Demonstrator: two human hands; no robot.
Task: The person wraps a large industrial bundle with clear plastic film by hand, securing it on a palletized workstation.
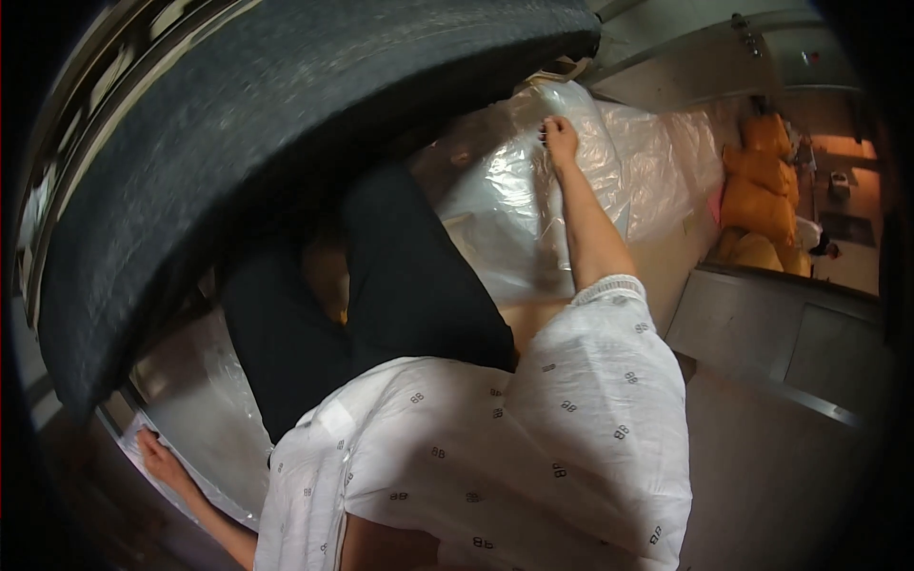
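My right hand [559,138] reaches far ahead to the right, its fingers bent closed at the crumpled clear plastic sheet [514,176]. The sheet shines with creases and spreads on around my right forearm. Low on the left, my left hand [160,457] is closed on the edge of more clear plastic film [205,409] beside my leg. Whether the two stretches of plastic are one piece is hidden by my legs and the dark padded thing ahead. Exactly what lies between the right fingertips is too small to make out clearly.
A large curved dark grey padded edge [286,105] hangs over my knees. Slatted metal framing [95,67] runs behind it at upper left. On the right stand a metal cabinet [743,324] and several orange-yellow bundles [762,190]. A person [826,247] is small in the far right.
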